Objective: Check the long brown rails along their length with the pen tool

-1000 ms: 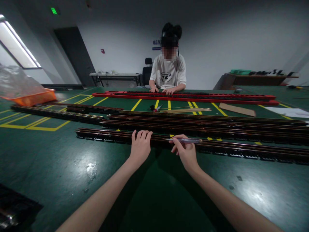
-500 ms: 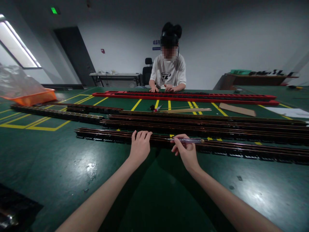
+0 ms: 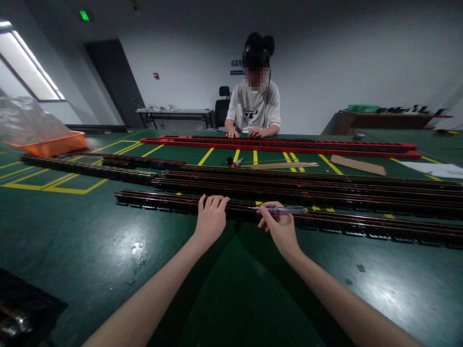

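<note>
A long black rail with copper-coloured strips [image 3: 152,198] runs across the green table in front of me. My left hand [image 3: 211,217] lies over this rail with its fingers bent across the top, gripping it; the thumb is hidden. To the right, my right hand [image 3: 280,224] pinches a screwdriver with a clear, purplish handle [image 3: 289,210]. Its thin shaft points left, along the rail, toward my left hand. Whether the tip touches the rail I cannot tell.
Behind the rail lie several similar black rails [image 3: 231,180]. Farther back are a red tray [image 3: 398,150], a cardboard strip [image 3: 358,165], thin sticks [image 3: 285,165] and an orange basket [image 3: 68,143]. Across the table sits a co-worker [image 3: 253,108]. A dark object [image 3: 25,308] is at lower left.
The whole view has shifted slightly. Both hands keep almost the same place and grip, the screwdriver still in the right one.
</note>
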Tool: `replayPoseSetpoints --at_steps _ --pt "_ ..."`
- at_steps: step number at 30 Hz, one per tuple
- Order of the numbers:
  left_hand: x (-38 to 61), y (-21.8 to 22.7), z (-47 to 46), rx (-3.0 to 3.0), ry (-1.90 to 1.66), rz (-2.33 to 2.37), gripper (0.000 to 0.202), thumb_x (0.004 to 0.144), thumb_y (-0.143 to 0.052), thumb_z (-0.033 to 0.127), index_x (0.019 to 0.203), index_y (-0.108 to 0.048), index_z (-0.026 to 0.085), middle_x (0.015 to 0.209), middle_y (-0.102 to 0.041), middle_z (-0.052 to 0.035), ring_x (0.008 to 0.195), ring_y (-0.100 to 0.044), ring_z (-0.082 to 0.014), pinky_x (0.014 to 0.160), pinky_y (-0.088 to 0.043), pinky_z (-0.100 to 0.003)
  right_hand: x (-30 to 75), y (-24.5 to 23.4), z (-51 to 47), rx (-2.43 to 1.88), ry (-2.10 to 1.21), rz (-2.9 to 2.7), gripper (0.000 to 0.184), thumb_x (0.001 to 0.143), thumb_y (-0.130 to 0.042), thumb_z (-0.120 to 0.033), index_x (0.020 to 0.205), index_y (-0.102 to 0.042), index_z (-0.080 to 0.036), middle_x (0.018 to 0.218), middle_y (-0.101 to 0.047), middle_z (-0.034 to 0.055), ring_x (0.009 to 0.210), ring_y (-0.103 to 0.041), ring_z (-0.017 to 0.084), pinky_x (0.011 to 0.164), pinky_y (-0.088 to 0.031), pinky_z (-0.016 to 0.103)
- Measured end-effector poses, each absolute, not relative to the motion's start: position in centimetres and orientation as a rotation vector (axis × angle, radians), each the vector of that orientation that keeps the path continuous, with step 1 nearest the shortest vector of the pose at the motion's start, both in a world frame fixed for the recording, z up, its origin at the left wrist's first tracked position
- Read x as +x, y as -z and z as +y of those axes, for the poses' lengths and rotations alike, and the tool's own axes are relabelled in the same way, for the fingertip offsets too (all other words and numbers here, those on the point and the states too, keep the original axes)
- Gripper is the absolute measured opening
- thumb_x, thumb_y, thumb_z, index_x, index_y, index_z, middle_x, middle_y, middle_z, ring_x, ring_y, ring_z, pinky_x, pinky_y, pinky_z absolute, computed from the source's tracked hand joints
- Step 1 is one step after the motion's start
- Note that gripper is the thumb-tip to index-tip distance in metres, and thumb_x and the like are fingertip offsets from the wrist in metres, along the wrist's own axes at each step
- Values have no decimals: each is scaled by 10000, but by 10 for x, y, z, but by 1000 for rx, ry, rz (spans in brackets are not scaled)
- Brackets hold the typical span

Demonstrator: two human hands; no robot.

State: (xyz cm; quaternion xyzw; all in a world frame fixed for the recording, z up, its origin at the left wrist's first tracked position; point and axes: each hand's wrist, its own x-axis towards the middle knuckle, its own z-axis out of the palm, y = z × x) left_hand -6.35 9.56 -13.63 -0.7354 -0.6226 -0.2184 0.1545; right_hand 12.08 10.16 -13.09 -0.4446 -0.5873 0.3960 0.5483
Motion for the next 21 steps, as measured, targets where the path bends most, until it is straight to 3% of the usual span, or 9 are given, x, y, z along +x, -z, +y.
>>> replayPoseSetpoints --at_steps 14,21 --pt "-61 135 95 -2092 625 -1822 378 813 -383 75 1116 -577 191 1113 -629 -71 1098 -514 -248 1049 -230 -512 120 129 99 -1000 -908 -1414 304 795 -582 -481 834 -565 -180 724 -648 26 462 -587 111 364 -415 186" --pt "-65 134 97 -2171 665 -1805 428 782 -359 45 1122 -564 206 1114 -620 -68 1097 -509 -231 1049 -240 -472 120 129 100 -1018 -917 -1402 333 774 -589 -513 811 -568 -183 724 -650 30 449 -579 119 361 -407 203"
